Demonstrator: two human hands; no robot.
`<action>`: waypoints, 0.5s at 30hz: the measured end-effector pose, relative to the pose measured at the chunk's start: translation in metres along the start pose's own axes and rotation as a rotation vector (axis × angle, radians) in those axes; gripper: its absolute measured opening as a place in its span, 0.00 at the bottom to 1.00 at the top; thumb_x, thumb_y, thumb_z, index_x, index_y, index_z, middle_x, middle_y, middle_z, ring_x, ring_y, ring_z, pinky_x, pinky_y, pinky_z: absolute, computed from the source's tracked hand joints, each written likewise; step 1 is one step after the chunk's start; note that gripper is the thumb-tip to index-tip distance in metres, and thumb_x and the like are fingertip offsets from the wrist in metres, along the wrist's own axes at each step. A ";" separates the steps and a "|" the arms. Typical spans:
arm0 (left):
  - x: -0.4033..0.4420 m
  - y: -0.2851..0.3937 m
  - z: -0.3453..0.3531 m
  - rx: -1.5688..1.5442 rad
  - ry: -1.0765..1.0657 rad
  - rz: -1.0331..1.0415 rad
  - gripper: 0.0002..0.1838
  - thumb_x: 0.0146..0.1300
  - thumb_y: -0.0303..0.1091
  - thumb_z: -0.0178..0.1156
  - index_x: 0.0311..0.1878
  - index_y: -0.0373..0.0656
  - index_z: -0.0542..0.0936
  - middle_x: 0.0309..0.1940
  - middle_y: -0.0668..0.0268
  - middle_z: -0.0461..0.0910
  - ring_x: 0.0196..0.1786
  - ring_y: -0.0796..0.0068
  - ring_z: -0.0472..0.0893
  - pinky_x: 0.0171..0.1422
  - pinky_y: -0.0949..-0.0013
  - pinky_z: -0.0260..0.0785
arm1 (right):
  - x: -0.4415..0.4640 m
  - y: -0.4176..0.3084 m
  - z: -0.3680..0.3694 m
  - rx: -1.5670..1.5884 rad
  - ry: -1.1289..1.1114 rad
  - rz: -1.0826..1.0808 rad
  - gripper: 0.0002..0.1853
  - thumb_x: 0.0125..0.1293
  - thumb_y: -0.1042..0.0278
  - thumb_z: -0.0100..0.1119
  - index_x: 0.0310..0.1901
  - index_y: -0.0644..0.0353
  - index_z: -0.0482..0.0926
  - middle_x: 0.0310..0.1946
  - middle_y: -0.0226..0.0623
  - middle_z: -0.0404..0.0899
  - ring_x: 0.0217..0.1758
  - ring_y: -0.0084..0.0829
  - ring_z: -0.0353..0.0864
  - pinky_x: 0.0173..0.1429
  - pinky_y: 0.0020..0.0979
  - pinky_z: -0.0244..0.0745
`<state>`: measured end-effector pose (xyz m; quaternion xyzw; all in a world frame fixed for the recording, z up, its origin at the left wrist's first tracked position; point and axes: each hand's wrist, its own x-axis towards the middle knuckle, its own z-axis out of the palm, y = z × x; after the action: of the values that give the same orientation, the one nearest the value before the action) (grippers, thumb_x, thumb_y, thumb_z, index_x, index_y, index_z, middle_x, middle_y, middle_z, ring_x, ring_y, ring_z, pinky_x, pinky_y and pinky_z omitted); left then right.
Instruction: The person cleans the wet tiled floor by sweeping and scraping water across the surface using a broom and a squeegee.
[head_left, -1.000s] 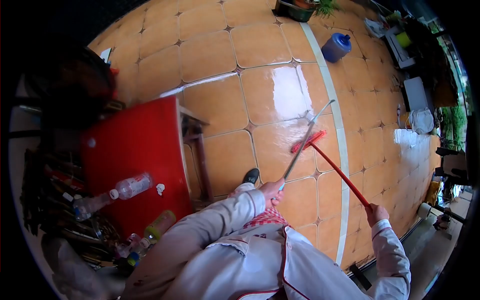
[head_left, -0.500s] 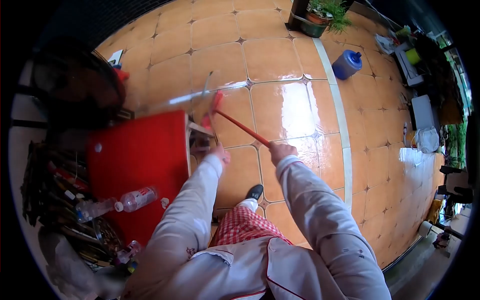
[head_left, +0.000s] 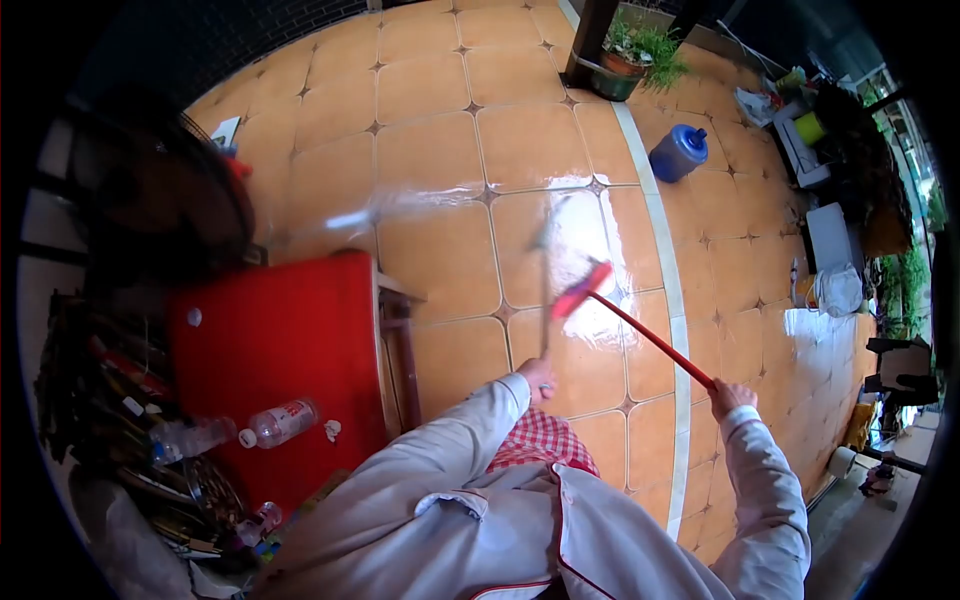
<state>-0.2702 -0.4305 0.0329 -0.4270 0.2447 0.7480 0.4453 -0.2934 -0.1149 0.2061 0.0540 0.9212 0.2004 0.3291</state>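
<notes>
We grip the red floor brush [head_left: 640,330] near the end of its handle with the right hand [head_left: 733,398]; the left hand [head_left: 537,380] is closed around a thin rod [head_left: 546,325], its far end too blurred to identify. The brush head [head_left: 582,290] shows against the glare on the tiled floor [head_left: 440,350], just beside the rod; we cannot confirm contact. For control, we should hold both grips firm, guide the head level and avoid the red-topped table [head_left: 280,330].
</notes>
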 end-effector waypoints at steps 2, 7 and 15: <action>-0.011 0.020 0.018 0.023 -0.115 -0.020 0.16 0.54 0.51 0.40 0.23 0.48 0.61 0.12 0.73 0.56 0.12 0.86 0.55 0.11 0.83 0.42 | -0.013 0.008 0.000 0.053 0.030 0.029 0.11 0.52 0.55 0.42 0.33 0.45 0.72 0.26 0.36 0.73 0.31 0.38 0.72 0.33 0.37 0.65; -0.046 0.035 0.029 0.158 -0.312 0.003 0.16 0.54 0.51 0.42 0.25 0.48 0.61 0.13 0.76 0.57 0.11 0.89 0.53 0.11 0.86 0.42 | -0.024 0.004 -0.016 0.264 0.139 0.045 0.10 0.51 0.56 0.45 0.33 0.44 0.74 0.25 0.38 0.74 0.30 0.40 0.72 0.34 0.36 0.67; -0.112 0.126 -0.045 -0.133 -0.044 0.252 0.16 0.54 0.51 0.42 0.24 0.49 0.61 0.10 0.78 0.51 0.09 0.88 0.52 0.10 0.84 0.40 | 0.134 -0.216 -0.082 0.347 0.001 -0.540 0.18 0.55 0.62 0.36 0.50 0.35 0.57 0.29 0.43 0.73 0.30 0.40 0.73 0.33 0.38 0.66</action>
<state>-0.3353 -0.5763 0.1036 -0.4047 0.2365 0.8218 0.3240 -0.4425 -0.3086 0.0978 -0.1373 0.9229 -0.0540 0.3557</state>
